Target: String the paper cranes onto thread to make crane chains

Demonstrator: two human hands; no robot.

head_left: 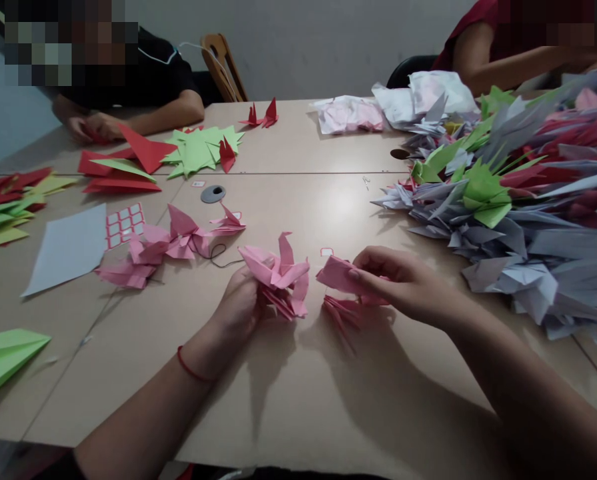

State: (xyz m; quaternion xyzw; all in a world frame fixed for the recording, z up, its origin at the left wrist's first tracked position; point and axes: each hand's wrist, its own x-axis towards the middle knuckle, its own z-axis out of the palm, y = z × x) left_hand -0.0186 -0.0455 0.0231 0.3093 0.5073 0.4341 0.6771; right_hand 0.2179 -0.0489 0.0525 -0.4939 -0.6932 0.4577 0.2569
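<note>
My left hand (236,301) grips a pink paper crane (283,273) above the tan surface (298,413). My right hand (403,287) pinches a folded pink paper piece (339,276), and spiky pink folds (341,317) sit just below it. A red string (191,365) goes around my left wrist. More pink paper cranes (173,240) lie to my left. A big pile of gray, green and red paper cranes (523,227) sits to my right. Far away, another person's hands (91,127) touch red paper (98,139).

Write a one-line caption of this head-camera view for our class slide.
Left hand holds a pink paper crane; right hand pinches pink paper.
</note>
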